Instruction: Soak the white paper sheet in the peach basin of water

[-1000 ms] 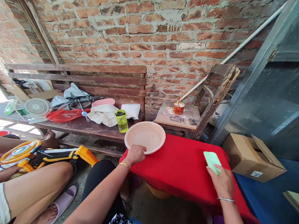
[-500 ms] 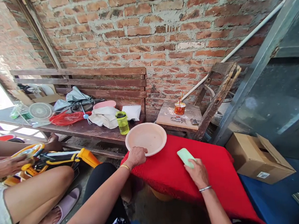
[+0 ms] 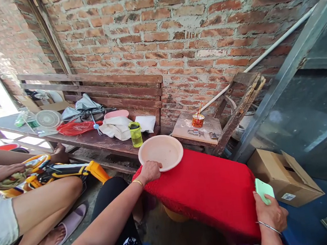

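Left hand [image 3: 150,171]: fingers curled over the near rim of the pale plate [image 3: 160,152], which sits at the far-left corner of the red-covered surface [image 3: 207,194].
Plate risk: part of it seems to overhang; a nudge could tip it off.
Right hand [image 3: 270,214]: closed around a green phone [image 3: 264,195] beyond the surface's right edge.
Phone risk: a loose grip drops it.

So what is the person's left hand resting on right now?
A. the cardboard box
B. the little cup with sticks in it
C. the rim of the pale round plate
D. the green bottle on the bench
C: the left hand grips the near rim of the pale round plate, which sits at the corner of the red cloth.
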Demonstrator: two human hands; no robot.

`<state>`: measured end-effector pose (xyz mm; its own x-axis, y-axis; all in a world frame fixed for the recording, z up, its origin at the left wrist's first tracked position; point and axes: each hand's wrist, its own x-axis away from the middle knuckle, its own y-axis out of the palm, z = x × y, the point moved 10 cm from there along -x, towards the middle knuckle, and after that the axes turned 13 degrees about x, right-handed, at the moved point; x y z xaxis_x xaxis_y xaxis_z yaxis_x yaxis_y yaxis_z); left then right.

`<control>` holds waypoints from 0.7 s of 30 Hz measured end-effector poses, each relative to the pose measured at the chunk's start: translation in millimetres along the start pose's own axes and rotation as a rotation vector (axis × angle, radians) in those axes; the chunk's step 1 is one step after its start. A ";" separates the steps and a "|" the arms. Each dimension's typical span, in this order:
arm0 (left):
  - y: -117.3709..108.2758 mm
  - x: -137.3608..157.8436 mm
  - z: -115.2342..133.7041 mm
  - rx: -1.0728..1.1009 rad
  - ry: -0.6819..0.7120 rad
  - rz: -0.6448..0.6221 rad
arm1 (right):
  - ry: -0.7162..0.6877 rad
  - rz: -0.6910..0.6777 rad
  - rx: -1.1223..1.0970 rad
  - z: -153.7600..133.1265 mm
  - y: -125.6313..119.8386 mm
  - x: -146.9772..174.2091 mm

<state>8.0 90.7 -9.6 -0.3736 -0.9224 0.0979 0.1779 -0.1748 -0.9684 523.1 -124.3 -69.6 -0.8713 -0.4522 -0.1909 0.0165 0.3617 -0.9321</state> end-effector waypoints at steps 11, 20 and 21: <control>-2.9 1.6 2.8 -0.008 0.002 0.004 | -1.111 -0.102 -0.334 -232.5 11.1 196.7; -2.2 2.5 1.7 -0.007 0.006 0.005 | -0.775 -0.052 0.012 -186.2 20.6 96.3; -1.5 2.1 1.2 -0.008 0.005 0.004 | -0.682 -0.034 0.042 -162.5 19.5 70.9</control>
<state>8.0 88.6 -7.7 -0.3774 -0.9213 0.0934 0.1723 -0.1690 -0.9704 381.9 -16.9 -51.3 -0.3678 -0.8803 -0.2998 0.0256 0.3126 -0.9495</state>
